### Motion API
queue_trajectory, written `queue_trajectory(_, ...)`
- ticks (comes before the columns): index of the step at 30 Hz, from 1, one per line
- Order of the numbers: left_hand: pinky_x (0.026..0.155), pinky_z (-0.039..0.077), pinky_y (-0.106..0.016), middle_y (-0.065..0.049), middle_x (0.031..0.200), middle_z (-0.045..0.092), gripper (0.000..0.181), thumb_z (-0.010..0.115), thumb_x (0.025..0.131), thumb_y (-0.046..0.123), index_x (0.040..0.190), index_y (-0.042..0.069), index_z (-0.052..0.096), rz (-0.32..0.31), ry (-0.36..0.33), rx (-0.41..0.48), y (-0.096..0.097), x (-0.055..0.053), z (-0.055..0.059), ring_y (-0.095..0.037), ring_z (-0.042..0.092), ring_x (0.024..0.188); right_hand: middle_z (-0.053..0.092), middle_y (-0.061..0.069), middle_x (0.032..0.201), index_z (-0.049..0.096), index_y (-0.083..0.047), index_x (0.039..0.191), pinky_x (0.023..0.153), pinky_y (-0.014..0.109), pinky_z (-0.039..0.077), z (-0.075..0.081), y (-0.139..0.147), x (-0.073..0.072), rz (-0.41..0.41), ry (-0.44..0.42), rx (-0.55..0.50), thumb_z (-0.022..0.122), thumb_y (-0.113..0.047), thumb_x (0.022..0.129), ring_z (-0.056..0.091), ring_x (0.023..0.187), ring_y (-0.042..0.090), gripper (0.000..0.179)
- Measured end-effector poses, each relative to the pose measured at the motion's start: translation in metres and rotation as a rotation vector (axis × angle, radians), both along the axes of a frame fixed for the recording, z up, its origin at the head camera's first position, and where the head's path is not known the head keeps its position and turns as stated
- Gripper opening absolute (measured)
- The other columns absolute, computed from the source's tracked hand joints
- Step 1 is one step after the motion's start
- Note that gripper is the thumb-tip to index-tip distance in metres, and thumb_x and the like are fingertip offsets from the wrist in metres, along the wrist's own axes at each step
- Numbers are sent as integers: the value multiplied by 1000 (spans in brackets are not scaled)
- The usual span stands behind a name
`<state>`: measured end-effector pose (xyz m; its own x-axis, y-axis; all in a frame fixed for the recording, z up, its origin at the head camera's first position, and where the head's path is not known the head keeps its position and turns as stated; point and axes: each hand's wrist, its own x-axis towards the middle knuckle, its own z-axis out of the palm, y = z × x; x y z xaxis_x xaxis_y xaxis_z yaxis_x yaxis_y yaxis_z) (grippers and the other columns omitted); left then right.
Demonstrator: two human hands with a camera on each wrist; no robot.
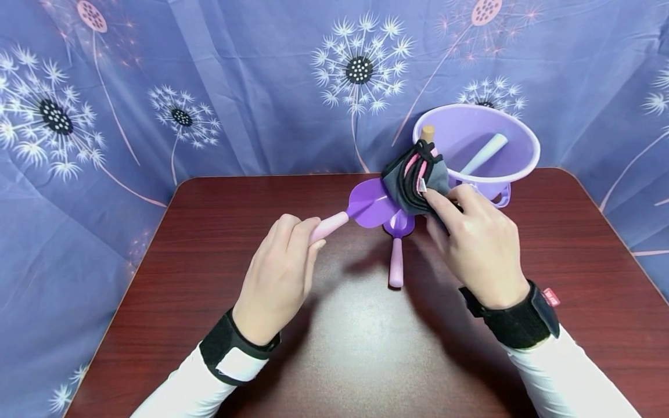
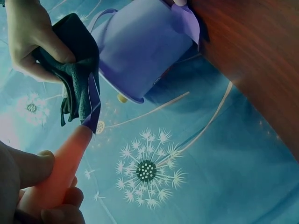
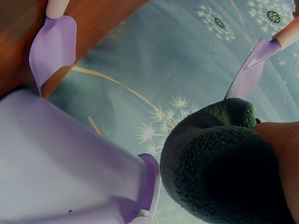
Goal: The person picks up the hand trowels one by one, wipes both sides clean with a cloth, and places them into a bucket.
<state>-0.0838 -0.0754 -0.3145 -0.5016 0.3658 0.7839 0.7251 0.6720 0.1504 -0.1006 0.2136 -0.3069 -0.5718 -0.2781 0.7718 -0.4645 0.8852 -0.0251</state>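
- My left hand [image 1: 277,270] grips a trowel [image 1: 356,209] by its pink handle [image 1: 329,226], above the table [image 1: 209,249].
- My right hand [image 1: 478,244] pinches a dark cloth [image 1: 405,194] at the trowel's blade [image 1: 372,206].
- A second trowel [image 1: 397,261] lies beneath.
- The bucket [image 1: 534,151] stands behind, rightward, a pale rod [image 1: 486,152] inside.

No legible text; tiny unreadable marks on the red tag [image 1: 551,297] of the right wristband [image 1: 514,325]
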Motion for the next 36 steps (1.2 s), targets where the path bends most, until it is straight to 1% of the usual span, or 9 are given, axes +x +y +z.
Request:
queue_trajectory(4,64,43,-33,-13,88,48,27,57,101,16,115,-7,59,-1,-48,28,-1,0,-2,-22,45,74,54,11,86,70,-8,119,50,45,40,1,-3,1,2,27,26,59,-5,89,52,67,31,32)
queue_trajectory(8,63,46,-30,-12,91,49,25,61,98,13,115,-6,59,17,-101,56,-2,0,-3,-19,47,72,53,10,84,70,-8,118,48,44,39,0,-9,4,24,54,52,58,-7,91,51,64,31,29)
queue_trajectory(15,61,47,-29,-9,89,50,22,62,98,15,112,-3,62,50,-191,90,-4,-4,-7,-16,48,68,53,11,84,69,-4,119,48,41,36,-3,-18,7,113,67,81,50,-11,95,47,64,31,31)
queue_trajectory(19,62,45,-30,-8,86,51,21,64,98,15,109,-2,63,42,-237,125,-6,-8,-11,-16,46,70,53,12,85,68,-4,119,48,40,36,-3,-21,8,159,82,89,48,-10,94,46,63,31,33)
queue_trajectory(22,62,42,-30,-5,84,52,18,64,98,15,108,0,65,25,-300,159,-8,-12,-11,-15,45,71,54,12,85,68,-4,119,48,40,36,-3,-24,8,185,94,89,48,-10,94,47,63,32,33)
queue_trajectory(27,64,42,-29,1,82,54,19,61,100,22,107,5,68,16,-483,232,-12,-16,-12,-12,48,73,57,12,87,69,-4,120,49,40,37,-1,-27,9,221,118,86,53,-11,96,49,65,32,30)
queue_trajectory(30,62,41,-31,1,74,51,24,58,101,31,108,11,69,17,-642,275,-15,-18,-13,-13,46,67,59,13,89,70,-4,120,49,40,36,2,-30,9,241,136,80,55,-11,96,50,65,32,29)
queue_trajectory(33,59,39,-32,-1,68,46,26,56,102,37,109,15,69,9,-792,319,-16,-20,-14,-15,43,61,59,13,89,71,-6,119,48,39,35,3,-31,10,261,154,69,57,-11,95,49,64,32,28)
queue_trajectory(36,52,35,-29,-4,70,50,26,55,102,36,105,14,68,-35,-938,416,-18,-22,-14,-15,41,57,60,12,89,72,-7,118,49,39,35,2,-30,9,286,152,54,57,-11,95,50,65,31,28)
